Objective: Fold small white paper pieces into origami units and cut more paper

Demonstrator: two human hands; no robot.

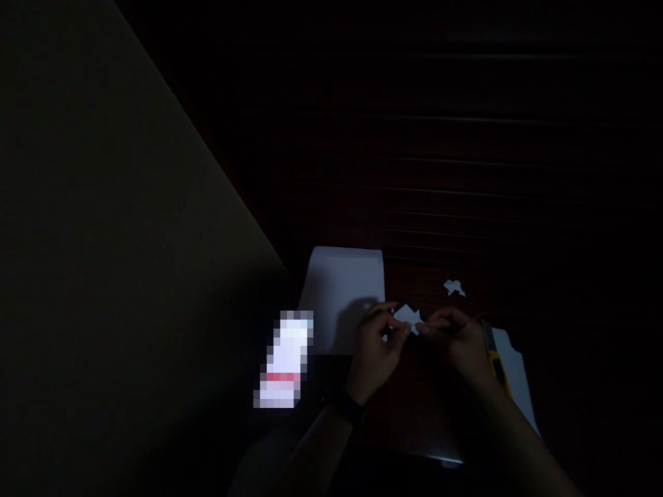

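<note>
The scene is very dark. My left hand (376,345) and my right hand (456,342) meet over a dark wooden table (543,228). Between their fingertips is a small folded white paper piece (408,319), pinched from both sides. My left wrist wears a dark band. A second small folded white paper shape (454,288) lies on the table just beyond my right hand, apart from it.
A white sheet of paper (344,290) lies flat behind my left hand. A yellow-handled tool (496,362) rests on another white sheet (518,373) to the right. A blurred white and red object (284,362) sits to the left. A large dim surface (93,241) fills the left side.
</note>
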